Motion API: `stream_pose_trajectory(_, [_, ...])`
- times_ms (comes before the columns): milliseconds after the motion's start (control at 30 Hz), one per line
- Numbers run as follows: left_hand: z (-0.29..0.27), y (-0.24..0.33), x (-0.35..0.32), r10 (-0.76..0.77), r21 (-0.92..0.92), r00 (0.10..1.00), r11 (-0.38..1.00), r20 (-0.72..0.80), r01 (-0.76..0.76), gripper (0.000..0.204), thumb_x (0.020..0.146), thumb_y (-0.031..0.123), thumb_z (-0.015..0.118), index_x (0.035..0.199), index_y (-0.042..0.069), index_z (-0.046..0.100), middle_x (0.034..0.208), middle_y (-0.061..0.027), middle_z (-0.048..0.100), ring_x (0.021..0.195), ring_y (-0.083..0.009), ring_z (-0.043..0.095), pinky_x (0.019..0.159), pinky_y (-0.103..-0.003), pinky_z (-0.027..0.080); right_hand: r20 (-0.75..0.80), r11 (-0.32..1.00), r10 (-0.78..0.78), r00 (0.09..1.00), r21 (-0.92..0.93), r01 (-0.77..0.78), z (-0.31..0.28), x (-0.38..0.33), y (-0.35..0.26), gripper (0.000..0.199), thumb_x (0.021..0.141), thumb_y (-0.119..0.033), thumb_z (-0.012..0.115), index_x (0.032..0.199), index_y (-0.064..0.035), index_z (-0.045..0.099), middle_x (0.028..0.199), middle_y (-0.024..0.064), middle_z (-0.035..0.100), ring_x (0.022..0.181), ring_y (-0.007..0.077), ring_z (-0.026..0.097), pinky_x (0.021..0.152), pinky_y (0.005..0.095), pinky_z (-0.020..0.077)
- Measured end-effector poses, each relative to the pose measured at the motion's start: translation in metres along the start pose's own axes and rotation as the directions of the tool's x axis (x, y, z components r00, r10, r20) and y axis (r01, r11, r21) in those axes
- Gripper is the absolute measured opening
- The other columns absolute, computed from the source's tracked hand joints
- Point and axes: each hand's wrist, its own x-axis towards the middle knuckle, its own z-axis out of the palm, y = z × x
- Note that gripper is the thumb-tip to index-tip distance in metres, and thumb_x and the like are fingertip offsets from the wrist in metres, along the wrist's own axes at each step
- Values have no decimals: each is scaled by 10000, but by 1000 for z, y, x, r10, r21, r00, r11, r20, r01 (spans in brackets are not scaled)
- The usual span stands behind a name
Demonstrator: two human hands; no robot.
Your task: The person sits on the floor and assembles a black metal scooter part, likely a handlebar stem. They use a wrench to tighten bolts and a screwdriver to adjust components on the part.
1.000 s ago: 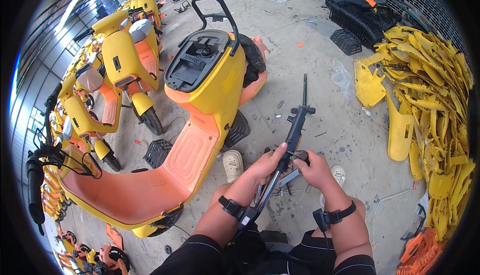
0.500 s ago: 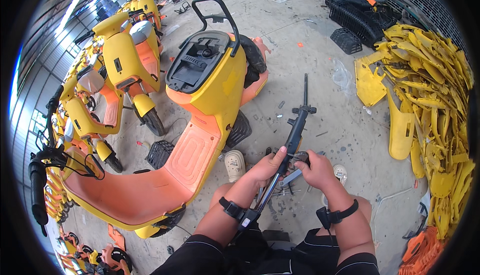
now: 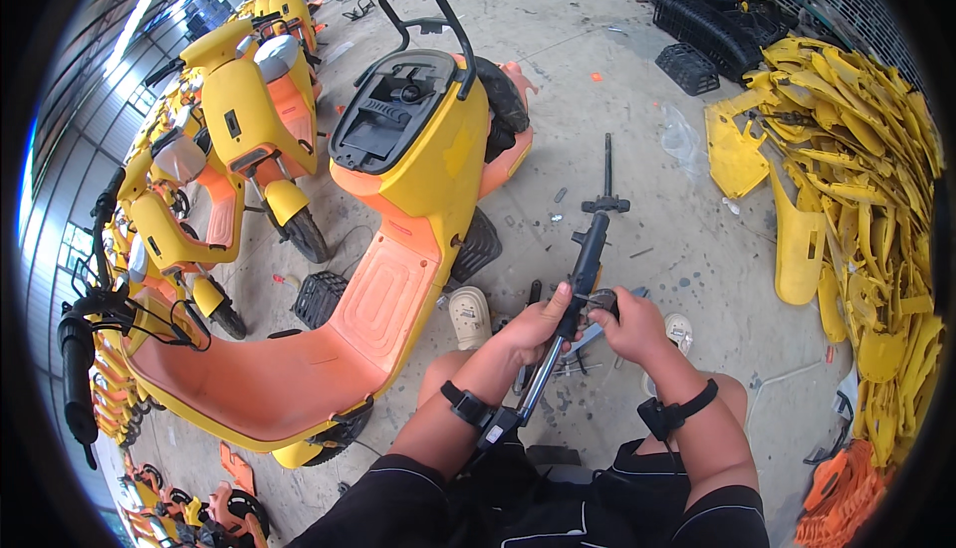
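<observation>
- The bare left hand is gripping firmly, its thumb pointing away from the body.
- The bare right hand is holding its fingers bent in a close grip, just beside the left.
- Both bare forearms, left and right, are slanting inward from short black sleeves.

The short sleeves are black with thin white piping, and the shorts are black. The perforated clogs are cream. Each forearm carries a black strap with a small box; the hands are bare.
</observation>
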Motion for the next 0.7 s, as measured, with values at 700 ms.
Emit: stream_pose_trajectory(700, [-1,-49,-20,-318,-272,928,891,196,363,814,875,830,355,1273,150,562,956,-49,557,779,-154,565,548,-241,471,125,871,-345,930,-325,367,-7,-16,18,322,864,-353,737,884,-96,545,757,66,668,691,331,685,557,461,505])
